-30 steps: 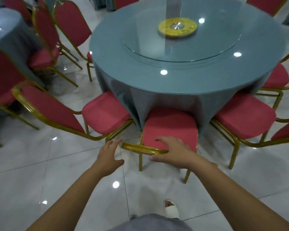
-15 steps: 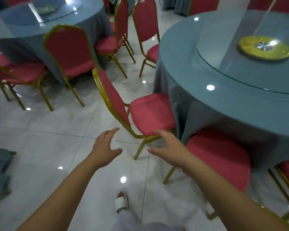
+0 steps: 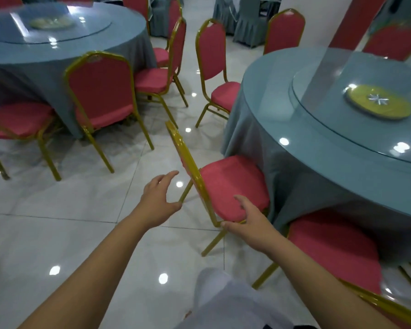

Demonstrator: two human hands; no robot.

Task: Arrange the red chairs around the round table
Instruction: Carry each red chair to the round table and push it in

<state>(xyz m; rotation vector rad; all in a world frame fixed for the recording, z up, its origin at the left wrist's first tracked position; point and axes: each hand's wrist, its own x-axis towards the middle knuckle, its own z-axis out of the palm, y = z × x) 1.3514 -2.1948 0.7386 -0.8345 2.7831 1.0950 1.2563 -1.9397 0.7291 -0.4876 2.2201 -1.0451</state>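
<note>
The round table [image 3: 318, 162] with its grey-blue cloth, glass turntable and yellow disc [image 3: 377, 104] fills the right. A red chair [image 3: 233, 184] with a gold frame stands at its near-left edge, seat partly under the cloth and backrest seen edge-on. My left hand [image 3: 158, 200] hovers open just behind that backrest, not touching it. My right hand [image 3: 250, 220] rests on the seat's near corner, thumb by the gold frame, fingers relaxed. A second red chair [image 3: 330, 248] sits tucked under the table at lower right. Two more red chairs [image 3: 221, 91] [image 3: 285, 29] stand further round the table.
Another clothed round table [image 3: 64, 48] stands at upper left with several red chairs [image 3: 102, 91] around it. Glossy white floor tiles [image 3: 81, 210] lie between the two tables. My grey-trousered leg [image 3: 223, 305] shows at the bottom.
My view has swung left around the table. Both hands left the tucked-in chair and moved to the neighbouring chair on its left; my right hand now touches its seat.
</note>
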